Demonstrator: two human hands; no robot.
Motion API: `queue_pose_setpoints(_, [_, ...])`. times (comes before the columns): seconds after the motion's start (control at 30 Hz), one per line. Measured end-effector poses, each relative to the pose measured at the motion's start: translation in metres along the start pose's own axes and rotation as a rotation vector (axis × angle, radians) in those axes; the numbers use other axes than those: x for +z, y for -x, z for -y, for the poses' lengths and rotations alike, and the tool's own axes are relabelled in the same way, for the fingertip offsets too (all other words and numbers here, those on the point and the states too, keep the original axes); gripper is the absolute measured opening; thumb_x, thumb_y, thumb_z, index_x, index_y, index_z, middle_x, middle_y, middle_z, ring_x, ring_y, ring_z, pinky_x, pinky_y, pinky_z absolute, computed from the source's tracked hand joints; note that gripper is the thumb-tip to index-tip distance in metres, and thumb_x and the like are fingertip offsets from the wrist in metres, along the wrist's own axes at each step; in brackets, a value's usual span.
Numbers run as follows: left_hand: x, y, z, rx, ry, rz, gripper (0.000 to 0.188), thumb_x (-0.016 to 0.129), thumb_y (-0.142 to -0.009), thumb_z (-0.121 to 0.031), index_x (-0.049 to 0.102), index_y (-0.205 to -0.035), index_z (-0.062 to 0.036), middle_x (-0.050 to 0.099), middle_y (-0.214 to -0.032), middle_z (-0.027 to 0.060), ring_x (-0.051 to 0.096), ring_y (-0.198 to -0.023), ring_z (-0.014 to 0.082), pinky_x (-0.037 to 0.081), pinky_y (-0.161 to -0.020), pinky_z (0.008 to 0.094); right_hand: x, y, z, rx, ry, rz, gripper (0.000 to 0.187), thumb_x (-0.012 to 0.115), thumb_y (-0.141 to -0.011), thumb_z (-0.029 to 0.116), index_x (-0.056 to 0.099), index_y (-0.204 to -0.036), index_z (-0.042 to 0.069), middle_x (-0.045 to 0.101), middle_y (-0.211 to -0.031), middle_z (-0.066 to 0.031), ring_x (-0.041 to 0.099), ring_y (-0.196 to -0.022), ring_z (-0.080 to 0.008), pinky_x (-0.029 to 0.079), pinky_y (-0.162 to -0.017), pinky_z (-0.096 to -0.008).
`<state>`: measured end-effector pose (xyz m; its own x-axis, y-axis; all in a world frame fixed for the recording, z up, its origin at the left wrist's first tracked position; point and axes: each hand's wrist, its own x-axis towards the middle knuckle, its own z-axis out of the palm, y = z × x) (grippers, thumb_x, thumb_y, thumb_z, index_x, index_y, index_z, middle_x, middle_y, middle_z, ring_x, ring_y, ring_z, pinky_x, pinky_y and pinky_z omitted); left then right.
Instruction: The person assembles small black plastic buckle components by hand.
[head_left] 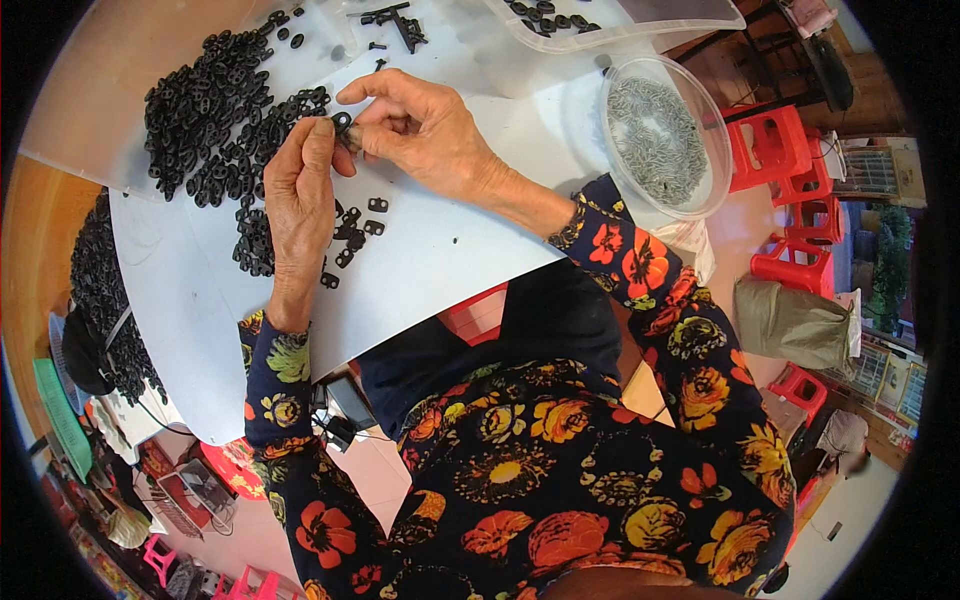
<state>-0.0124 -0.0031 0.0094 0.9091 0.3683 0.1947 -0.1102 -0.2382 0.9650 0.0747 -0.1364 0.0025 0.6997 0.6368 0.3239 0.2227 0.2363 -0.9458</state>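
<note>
Over the white table (450,270), my two hands meet at a small black plastic piece with a round hole (342,120). My left hand (304,190) is closed, thumb and fingers pinching the piece from the near left. The thumb and fingers of my right hand (428,132) come together at its right side; the fingertips partly hide what is between them. A large heap of small black two-holed plastic pieces (205,115) lies left of and behind my hands. Several similar loose pieces (350,238) are scattered just right of my left wrist.
A round clear tub (611,145) of small silvery metal pieces stands at the right. Behind are a clear plastic bin (590,38) and several black pins (408,30). More black pieces (105,300) form a pile at far left. Red stools (768,148) stand beyond the table.
</note>
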Motion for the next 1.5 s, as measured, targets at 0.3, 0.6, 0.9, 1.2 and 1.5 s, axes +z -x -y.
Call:
queue_pose_setpoints(0.3, [-0.002,-0.001,0.0,-0.015,-0.044,0.025,0.029,0.044,-0.099,-0.024,0.056,-0.082,-0.0033,0.049,-0.064,-0.0034,0.036,-0.057,0.0042,0.029,-0.05,0.0208,0.0,0.001,-0.004,0.018,-0.039,0.011,0.027,0.059,-0.082,0.0,0.058,-0.109,-0.001,0.063,-0.068,-0.0009,0.052,-0.059,-0.0028,0.044,-0.055,-0.0198])
queue_pose_setpoints(0.6, [-0.007,-0.004,-0.004,0.038,-0.116,0.119,0.029,0.043,-0.099,-0.024,0.056,-0.086,-0.0018,0.049,-0.066,-0.0017,0.04,-0.061,0.0052,0.033,-0.054,0.0199,-0.004,-0.001,-0.004,0.011,-0.022,0.085,0.024,0.06,-0.081,-0.001,0.058,-0.105,-0.002,0.063,-0.065,-0.0015,0.05,-0.055,-0.0032,0.043,-0.053,-0.0206])
queue_pose_setpoints(0.9, [-0.004,-0.002,-0.002,0.003,-0.036,0.08,0.026,0.045,-0.098,-0.024,0.057,-0.088,-0.0029,0.05,-0.067,-0.0027,0.039,-0.061,0.0045,0.032,-0.053,0.0196,-0.003,0.0,-0.002,-0.034,0.044,0.053,0.028,0.062,-0.081,0.001,0.057,-0.108,-0.001,0.064,-0.067,-0.0019,0.052,-0.056,-0.0038,0.044,-0.053,-0.0208])
queue_pose_setpoints(1.2, [-0.01,-0.005,-0.001,0.012,-0.123,0.164,0.027,0.044,-0.098,-0.023,0.057,-0.084,-0.003,0.049,-0.066,-0.0026,0.04,-0.061,0.0048,0.033,-0.055,0.0201,-0.008,0.0,0.007,0.065,0.05,0.147,0.028,0.055,-0.084,-0.001,0.056,-0.113,-0.001,0.059,-0.072,-0.0001,0.056,-0.066,-0.0058,0.048,-0.064,-0.0215])
queue_pose_setpoints(1.5, [-0.007,-0.005,0.005,-0.07,0.004,0.139,0.027,0.044,-0.098,-0.022,0.057,-0.084,-0.0027,0.05,-0.066,-0.0023,0.042,-0.061,0.0052,0.034,-0.056,0.0204,-0.002,-0.001,-0.003,-0.057,0.027,0.075,0.028,0.07,-0.076,0.005,0.058,-0.101,0.0,0.064,-0.069,-0.0023,0.056,-0.058,-0.0063,0.048,-0.057,-0.022])
